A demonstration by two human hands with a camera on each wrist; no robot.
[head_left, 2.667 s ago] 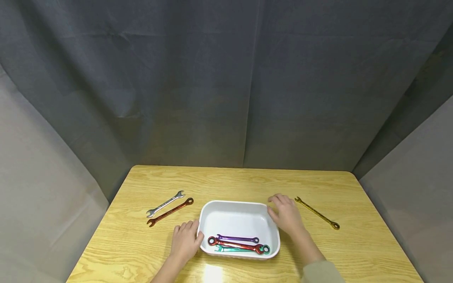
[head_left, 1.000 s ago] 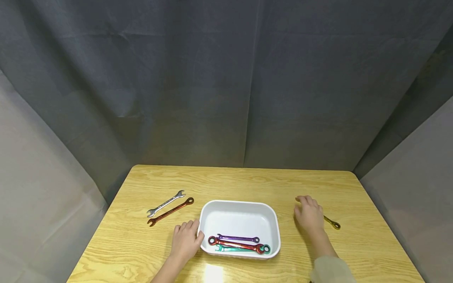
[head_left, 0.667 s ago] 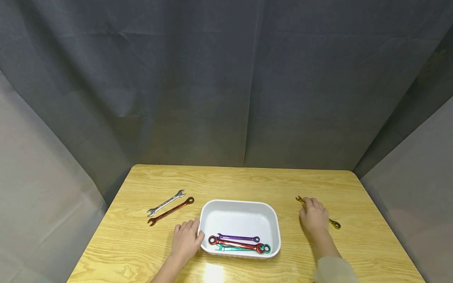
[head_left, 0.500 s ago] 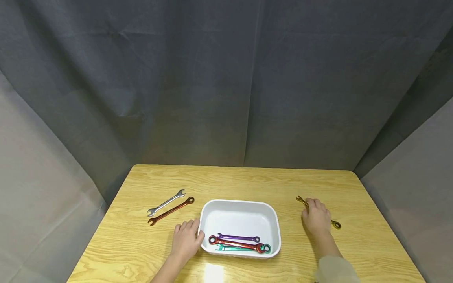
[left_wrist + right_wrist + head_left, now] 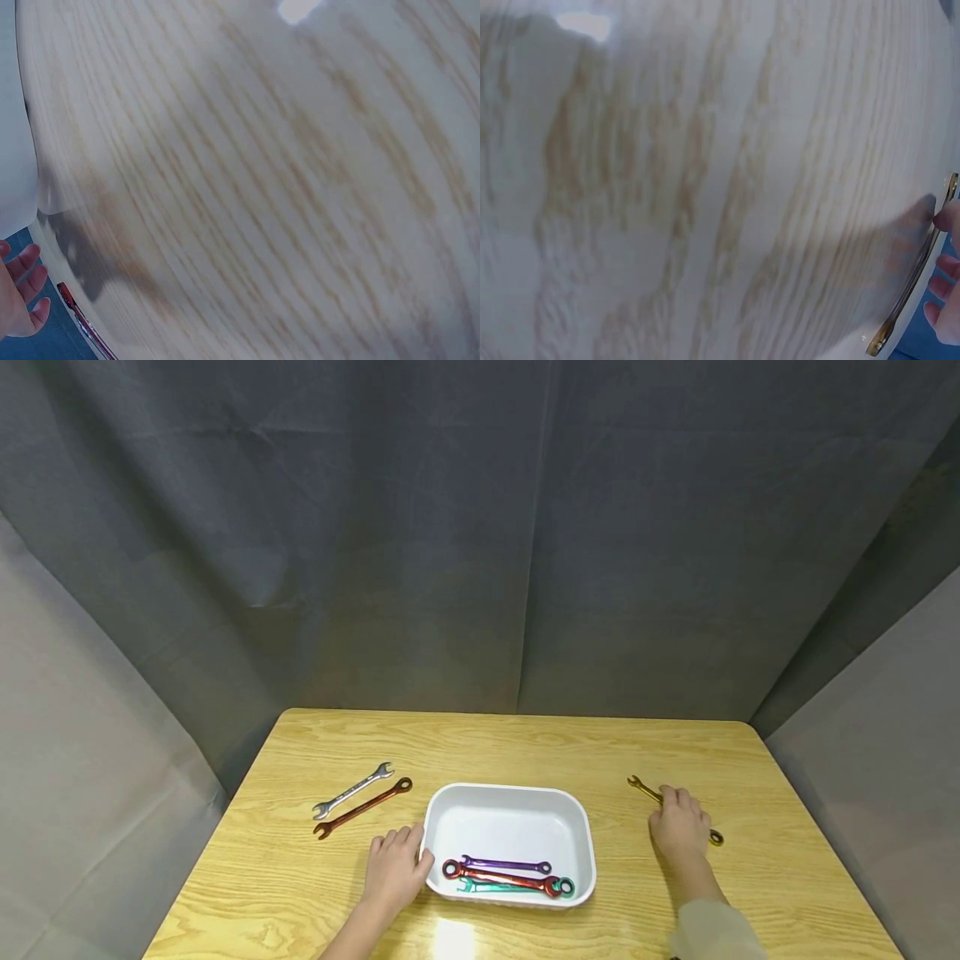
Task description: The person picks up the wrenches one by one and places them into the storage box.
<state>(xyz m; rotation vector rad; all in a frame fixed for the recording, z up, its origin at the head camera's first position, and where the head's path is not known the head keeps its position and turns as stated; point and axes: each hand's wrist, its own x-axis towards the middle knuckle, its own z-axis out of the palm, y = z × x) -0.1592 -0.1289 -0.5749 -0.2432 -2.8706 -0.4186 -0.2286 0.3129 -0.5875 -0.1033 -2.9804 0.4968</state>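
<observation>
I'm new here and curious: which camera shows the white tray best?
The head view: it shows the white tray nearly whole, inside included. The left wrist view has only part of its wall, at the left edge; the right wrist view shows none of it.

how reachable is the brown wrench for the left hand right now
Probably yes: the left hand, beside the tray, is close to the brown wrench, and in the head view nothing stands between them.

A dark curtain (image 5: 450, 543) backs the wood-grain table (image 5: 517, 752) — pale panels (image 5: 97, 752) either side.
</observation>
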